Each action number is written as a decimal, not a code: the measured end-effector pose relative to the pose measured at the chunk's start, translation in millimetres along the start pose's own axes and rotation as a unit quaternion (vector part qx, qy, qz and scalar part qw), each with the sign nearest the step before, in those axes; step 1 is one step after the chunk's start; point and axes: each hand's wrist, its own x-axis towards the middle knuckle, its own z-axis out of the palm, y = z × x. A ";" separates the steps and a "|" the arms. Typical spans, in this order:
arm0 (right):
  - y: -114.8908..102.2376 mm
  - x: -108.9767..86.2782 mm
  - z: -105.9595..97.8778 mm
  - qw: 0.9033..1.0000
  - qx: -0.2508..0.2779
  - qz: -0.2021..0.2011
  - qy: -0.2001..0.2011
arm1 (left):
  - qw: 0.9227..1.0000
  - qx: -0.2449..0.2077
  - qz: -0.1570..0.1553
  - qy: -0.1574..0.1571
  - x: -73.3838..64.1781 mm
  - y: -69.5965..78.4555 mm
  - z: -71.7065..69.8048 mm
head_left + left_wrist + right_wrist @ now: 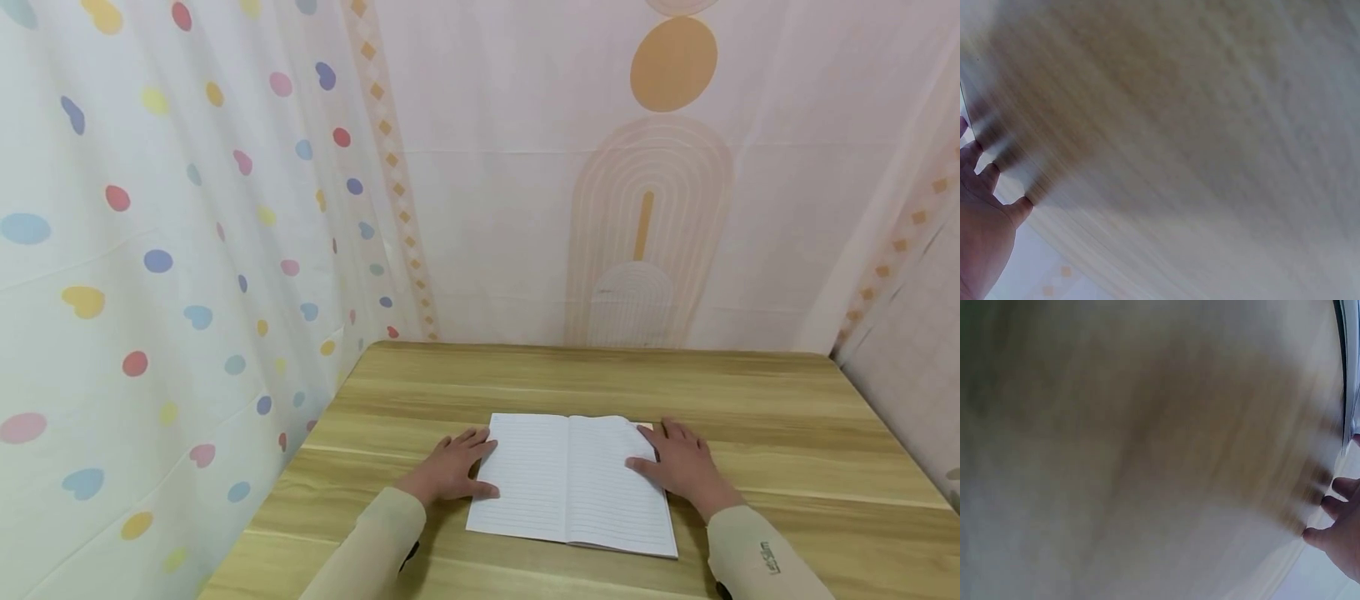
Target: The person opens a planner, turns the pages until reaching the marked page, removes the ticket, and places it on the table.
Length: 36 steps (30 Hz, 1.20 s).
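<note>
An open lined notebook [525, 475] lies flat on the wooden table, with blank white pages and its fold running down the middle. My left hand [452, 468] rests at its left edge, fingers spread and thumb over the left page. At the right edge is my right hand [681, 462], its thumb on the right page and its index fingertip by the top corner, where the page bulges a little. In the left wrist view the left hand [985, 219] touches the tabletop with its fingertips. The right wrist view catches the right hand [1341, 525] beside the notebook's edge [1349, 375].
The wood-grain table [600, 375] reaches back to a patterned curtain [510, 208]. A curtain with coloured dots [187, 292] hangs along the left side. A pale wall [911, 350] stands at the right.
</note>
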 end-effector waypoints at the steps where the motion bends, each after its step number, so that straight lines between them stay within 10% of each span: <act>1: 0.1 0.3 0.9 1.000 -0.001 -0.006 0.005 | 1.000 0.001 0.000 0.000 0.1 0.0 0.1; 19: -4.2 4.0 4.7 0.995 0.071 0.005 0.067 | 1.000 0.005 0.001 0.000 1.0 -1.4 0.5; 36: -0.7 -2.7 7.2 1.000 0.007 0.014 0.001 | 1.000 0.005 0.003 0.004 0.7 -2.9 2.5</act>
